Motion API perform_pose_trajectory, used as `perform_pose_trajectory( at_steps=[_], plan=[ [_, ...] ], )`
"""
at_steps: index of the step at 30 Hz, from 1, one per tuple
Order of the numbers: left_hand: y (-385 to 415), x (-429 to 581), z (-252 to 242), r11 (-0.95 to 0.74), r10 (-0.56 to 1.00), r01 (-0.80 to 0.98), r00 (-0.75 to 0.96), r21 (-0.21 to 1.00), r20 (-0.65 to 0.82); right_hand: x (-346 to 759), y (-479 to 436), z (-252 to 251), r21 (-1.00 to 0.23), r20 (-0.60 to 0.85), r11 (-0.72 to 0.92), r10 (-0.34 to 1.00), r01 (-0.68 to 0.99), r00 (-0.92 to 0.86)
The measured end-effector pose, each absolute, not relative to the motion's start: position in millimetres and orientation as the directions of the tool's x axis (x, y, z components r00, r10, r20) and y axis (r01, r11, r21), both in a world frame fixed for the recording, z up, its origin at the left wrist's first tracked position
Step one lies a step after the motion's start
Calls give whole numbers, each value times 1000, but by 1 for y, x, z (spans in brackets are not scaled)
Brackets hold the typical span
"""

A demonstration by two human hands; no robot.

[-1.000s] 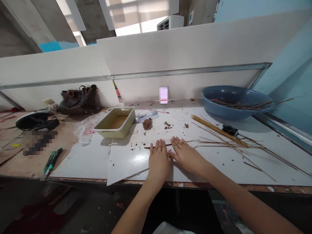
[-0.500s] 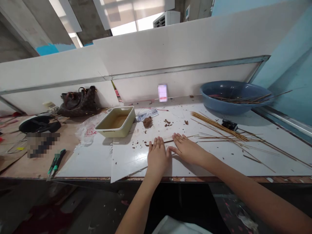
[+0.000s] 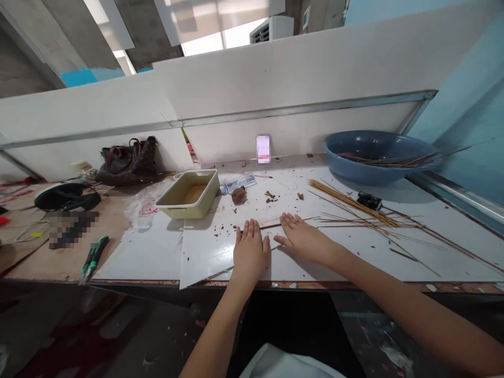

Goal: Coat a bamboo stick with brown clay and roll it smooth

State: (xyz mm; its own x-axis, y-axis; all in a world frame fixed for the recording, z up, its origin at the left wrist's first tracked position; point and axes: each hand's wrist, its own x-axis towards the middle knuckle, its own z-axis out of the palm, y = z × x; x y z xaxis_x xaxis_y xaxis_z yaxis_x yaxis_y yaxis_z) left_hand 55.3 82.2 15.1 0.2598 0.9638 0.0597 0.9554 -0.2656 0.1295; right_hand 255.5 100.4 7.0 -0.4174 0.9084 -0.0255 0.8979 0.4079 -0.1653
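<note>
My left hand lies flat, palm down, its fingertips over a thin brown stick. To its right, my right hand presses flat on the same stick, fingers stretched out and thumb toward the left hand. The stick shows in the gap between the hands, and its thin end runs out to the right. Parts of it are hidden under the fingers. Beyond the left hand sits a brown clay-like lump, with small brown bits scattered beside it.
A cream tub stands left of the lump. Bundled thin sticks lie to the right, before a blue basin. A phone leans on the back panel. Green-handled pliers and a dark handbag are at the left.
My left hand has shifted slightly left, and the gap between the two thumbs has widened. Both hands stay flat over the stick. The camera view has moved a little.
</note>
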Motion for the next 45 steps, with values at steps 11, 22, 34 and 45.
perform_pose_trajectory(
  at_steps=[11, 22, 34, 45],
  plan=[
    [67, 42, 9, -307, 950, 946, 298, 103, 94, 260, 81, 1, -168, 39, 417, 908, 893, -417],
    [49, 31, -1, -317, 942, 945, 304, 78, 139, 267, 60, -11, -153, 67, 431, 902, 889, -426],
    [93, 26, 9, -250, 967, 953, 236, 169, 100, 267, 95, 8, -154, 10, 438, 897, 886, -441],
    [122, -49, 44, -455, 843, 852, 318, 260, 434, 268, 86, 8, -214, -10, 396, 913, 893, -407]
  ],
)
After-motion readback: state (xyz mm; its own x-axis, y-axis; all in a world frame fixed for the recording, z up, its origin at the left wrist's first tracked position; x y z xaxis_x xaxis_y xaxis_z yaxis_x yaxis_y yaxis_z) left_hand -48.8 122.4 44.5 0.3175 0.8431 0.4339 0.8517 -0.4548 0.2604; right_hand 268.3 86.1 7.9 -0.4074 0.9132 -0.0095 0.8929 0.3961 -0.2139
